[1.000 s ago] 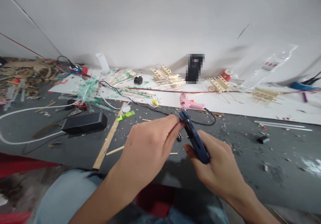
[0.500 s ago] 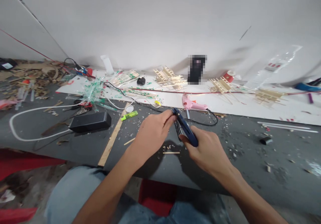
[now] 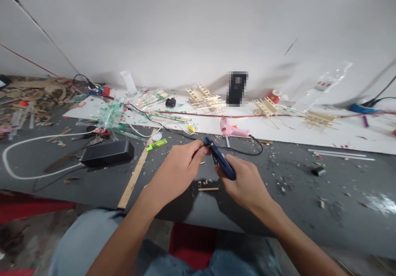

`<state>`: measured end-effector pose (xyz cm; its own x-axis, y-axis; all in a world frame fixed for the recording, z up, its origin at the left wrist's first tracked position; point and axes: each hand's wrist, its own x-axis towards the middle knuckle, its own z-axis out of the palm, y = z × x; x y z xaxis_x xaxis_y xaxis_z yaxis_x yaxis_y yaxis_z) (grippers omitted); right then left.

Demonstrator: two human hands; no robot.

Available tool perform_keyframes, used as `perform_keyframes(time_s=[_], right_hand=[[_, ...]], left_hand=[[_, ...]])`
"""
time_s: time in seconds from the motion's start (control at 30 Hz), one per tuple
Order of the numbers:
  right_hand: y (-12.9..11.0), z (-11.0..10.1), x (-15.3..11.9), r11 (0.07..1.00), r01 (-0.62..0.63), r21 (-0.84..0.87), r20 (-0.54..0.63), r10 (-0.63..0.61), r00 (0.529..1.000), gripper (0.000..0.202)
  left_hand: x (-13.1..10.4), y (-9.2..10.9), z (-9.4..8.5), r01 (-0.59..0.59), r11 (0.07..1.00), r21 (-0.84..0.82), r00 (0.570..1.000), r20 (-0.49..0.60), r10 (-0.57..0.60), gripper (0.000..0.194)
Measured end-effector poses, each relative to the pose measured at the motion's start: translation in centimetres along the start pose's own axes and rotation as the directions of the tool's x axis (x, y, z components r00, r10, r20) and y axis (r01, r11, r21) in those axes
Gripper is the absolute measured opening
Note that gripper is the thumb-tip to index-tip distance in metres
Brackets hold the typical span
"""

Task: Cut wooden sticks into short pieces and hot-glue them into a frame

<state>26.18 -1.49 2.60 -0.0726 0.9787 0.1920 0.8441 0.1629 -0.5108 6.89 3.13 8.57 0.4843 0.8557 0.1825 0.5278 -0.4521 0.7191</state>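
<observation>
My right hand (image 3: 243, 177) is wrapped round the handles of a dark blue hand tool (image 3: 223, 160), whose head points up and to the left. My left hand (image 3: 182, 164) is pinched at the tool's head; whatever lies between its fingertips is too small to make out. Both hands hover over the grey table (image 3: 247, 222). Beneath them lies a short thin wooden stick (image 3: 208, 189) among small wood bits. Behind the tool rests a pink glue gun (image 3: 235, 128) on a white board.
Small stick-built frames (image 3: 202, 97) stand at the back, with a black box (image 3: 108, 153), white cable and green cutter (image 3: 156, 145) at left. A wooden strip (image 3: 136, 177) crosses the table. Clear rods (image 3: 340, 154) lie at right.
The view has tilted up and shifted slightly. The tool's handles have come closer together in my right hand, and my left hand remains at its head.
</observation>
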Motion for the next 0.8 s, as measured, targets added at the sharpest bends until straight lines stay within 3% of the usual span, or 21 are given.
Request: perform_keyframes(time_s=[0.17, 0.53, 0.6, 0.7, 0.8], right_hand=[[-0.5, -0.8, -1.1, 0.999, 0.038, 0.009, -0.097, -0.037, 0.995, 0.02], [-1.0, -1.4, -1.2, 0.988, 0.057, 0.14, -0.168, -0.033, 0.985, 0.015], [-1.0, -1.4, -1.2, 0.987, 0.069, 0.142, -0.19, -0.041, 0.981, 0.016], [-1.3, -1.6, -1.4, 0.986, 0.097, 0.134, -0.235, -0.063, 0.97, 0.014], [-1.7, -1.8, -1.8, 0.98, 0.132, 0.147, -0.254, -0.091, 0.963, 0.011]], left_hand=[[-1.4, 1.2, -0.9, -0.113, 0.993, 0.018, 0.992, -0.047, 0.114, 0.027], [-2.0, 2.0, 0.2, -0.259, 0.949, 0.181, 0.936, -0.197, 0.293, 0.026], [-2.2, 2.2, 0.6, -0.286, 0.919, 0.273, 0.901, -0.25, 0.354, 0.022], [-2.7, 2.5, 1.1, -0.303, 0.845, 0.442, 0.817, -0.336, 0.469, 0.016], [-3.3, 3.1, 1.2, -0.281, 0.777, 0.563, 0.762, -0.362, 0.537, 0.016]])
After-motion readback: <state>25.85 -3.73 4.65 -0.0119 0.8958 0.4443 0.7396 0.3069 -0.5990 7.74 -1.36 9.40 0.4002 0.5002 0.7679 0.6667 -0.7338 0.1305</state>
